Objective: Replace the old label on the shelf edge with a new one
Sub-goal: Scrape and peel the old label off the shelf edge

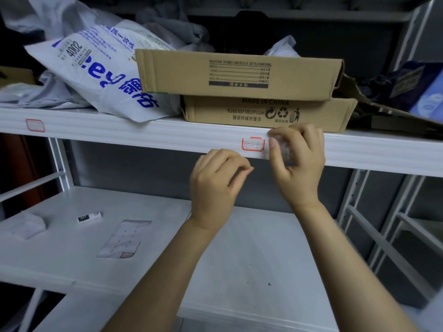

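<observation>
At the front lip of the upper shelf, the right hand (298,161) pinches a small piece of clear film (284,149) between thumb and curled fingers, just beside the right end of the red-bordered label (253,144). The left hand (215,185) hangs just below the shelf edge (167,137), fingers curled and thumb tip meeting forefinger tip. Whether it grips anything there I cannot tell. The label, handwritten with what reads as "10-6", sits flat on the edge between the two hands.

What the film is (tape, a cover or a peeled backing) is not clear. If it is to go over the label, it looks best to anchor one short side first, level with the ribs of the edge. The left hand can then steady the far end while a fingertip smooths across, so no bubble or crease is trapped. If the label is instead to come off, a nail under the right corner and a slow, low pull should spare the paint and avoid tearing.

Further left on the same edge sits a second red-bordered label (35,125), seemingly blank. A label sheet (124,238) and a small white box (89,216) lie on the lower shelf (239,259). Stacked cardboard boxes (239,73) rest on the upper shelf directly above the hands, close enough for knuckles to nudge.
</observation>
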